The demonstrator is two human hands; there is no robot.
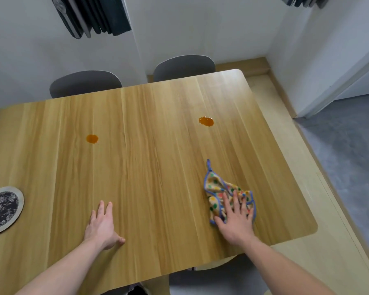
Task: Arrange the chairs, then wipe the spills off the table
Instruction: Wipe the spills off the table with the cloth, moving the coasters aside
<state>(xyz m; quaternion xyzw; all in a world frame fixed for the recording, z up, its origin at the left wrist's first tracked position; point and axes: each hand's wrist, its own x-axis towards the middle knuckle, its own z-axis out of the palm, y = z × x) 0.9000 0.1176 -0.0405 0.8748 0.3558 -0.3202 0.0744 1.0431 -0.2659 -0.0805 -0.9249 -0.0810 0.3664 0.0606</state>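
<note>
The wooden tabletop (149, 158) fills most of the view, its far edge toward a white wall. Two orange spills sit on it, well apart: the left spill (92, 139) lies toward the middle-left, and the right spill (206, 121), a little larger and more ragged at its edge, lies farther back on the right half.

The right hand (235, 220) rests palm-down on a cloth (218, 188), near the right front corner of the tabletop. Its fingers (235, 201) are straight and spread apart, pressing the cloth flat rather than curling round it. The cloth is cream with coloured dots and a blue border, crumpled, with a blue loop (208, 165) pointing away toward the right spill. The cloth is apart from that spill, with bare wood between them.

The left hand (101, 225) lies flat on the bare tabletop near the front edge, fingers straight and close together, thumb out to the side, holding nothing. It is well apart from the left spill.

Two grey chairs stand at the far side, the left chair (85, 83) and the right chair (184, 67), their backs just beyond the table edge. A round mat (3, 209) with a dark floral centre lies at the left edge of the tabletop. Dark hanging items (92, 15) show against the wall at the top.
</note>
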